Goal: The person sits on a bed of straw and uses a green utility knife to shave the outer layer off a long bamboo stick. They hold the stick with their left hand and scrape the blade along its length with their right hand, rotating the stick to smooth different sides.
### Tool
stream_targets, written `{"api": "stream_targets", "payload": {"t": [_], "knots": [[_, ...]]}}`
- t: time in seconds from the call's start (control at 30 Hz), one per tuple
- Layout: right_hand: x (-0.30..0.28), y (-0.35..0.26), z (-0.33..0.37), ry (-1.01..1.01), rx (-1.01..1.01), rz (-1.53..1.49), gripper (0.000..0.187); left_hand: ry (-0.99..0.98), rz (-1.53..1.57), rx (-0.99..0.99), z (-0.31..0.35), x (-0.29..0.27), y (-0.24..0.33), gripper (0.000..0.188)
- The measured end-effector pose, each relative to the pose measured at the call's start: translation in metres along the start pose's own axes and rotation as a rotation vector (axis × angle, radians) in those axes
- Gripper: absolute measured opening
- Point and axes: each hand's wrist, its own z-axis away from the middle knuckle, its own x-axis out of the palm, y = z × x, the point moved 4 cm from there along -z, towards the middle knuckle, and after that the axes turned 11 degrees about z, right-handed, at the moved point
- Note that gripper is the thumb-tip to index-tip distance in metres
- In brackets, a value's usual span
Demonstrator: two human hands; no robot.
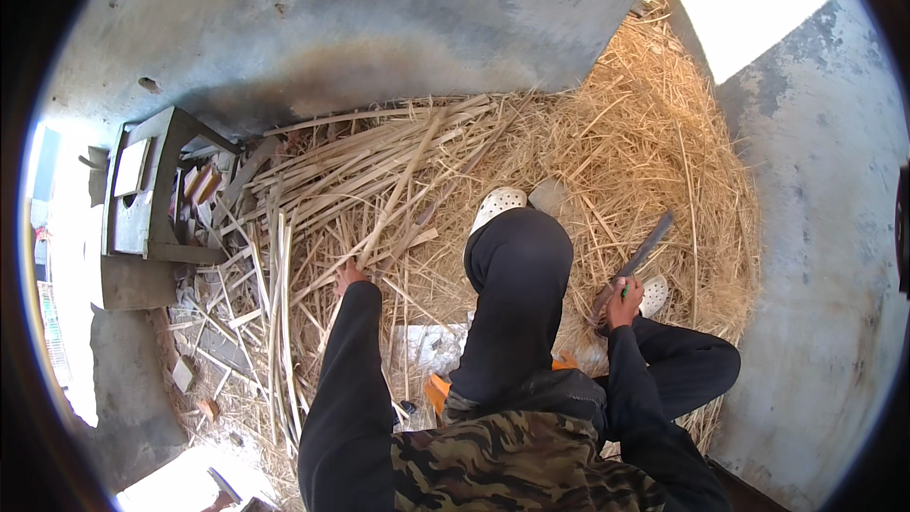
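Observation:
My left hand (350, 275) reaches to the near side of a loose pile of bamboo strips. Its fingers are curled at the lower end of a long pale bamboo strip (403, 185), which slants up and away across the pile; the forearm hides part of the grip. On the right, my right hand (623, 303) is closed around a long, dark-bladed knife (652, 239), low beside my right shoe. The blade points away and to the right, over the shavings. Something small and green shows at the fingers of that hand.
Heaped shavings (654, 104) cover the floor at the back right. A wooden stool-like frame (156, 190) stands at the left wall, with rubble (183, 374) nearby. My white clogs (498, 201) rest on the straw, knees bent. Grey walls (332, 19) close in behind and to the right.

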Motion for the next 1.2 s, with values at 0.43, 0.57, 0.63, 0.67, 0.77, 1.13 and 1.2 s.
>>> {"api": "stream_targets", "payload": {"t": [0.43, 0.57, 0.63, 0.67, 0.77, 1.13, 1.2], "knots": [[-0.121, -0.036, 0.031, -0.505, 0.743, -1.021, 0.019, 0.138, 0.153, 0.425, 0.027, -0.031, -0.003, 0.035], [-0.11, -0.054, 0.068, -0.721, 0.753, -1.148, 0.022, 0.111, 0.325, 0.611, 0.065, -0.06, 0.007, 0.035], [-0.109, -0.06, 0.082, -0.736, 0.769, -1.191, 0.021, -0.109, 0.569, 0.525, 0.086, -0.074, 0.014, 0.038], [-0.111, -0.066, 0.085, -0.777, 0.711, -1.279, 0.02, -0.215, 0.701, 0.567, 0.102, -0.082, 0.025, 0.04], [-0.122, -0.074, 0.084, -0.824, 0.538, -1.255, 0.023, -0.353, 0.855, 0.659, 0.152, -0.125, 0.055, 0.038], [-0.243, -0.083, 0.03, -0.507, 0.137, -1.522, 0.065, -0.976, 1.023, 0.847, 0.324, -0.268, 0.202, 0.035], [-0.27, -0.085, 0.016, -0.483, -0.004, -1.497, 0.062, -1.002, 1.013, 0.93, 0.349, -0.271, 0.233, 0.035]]}}
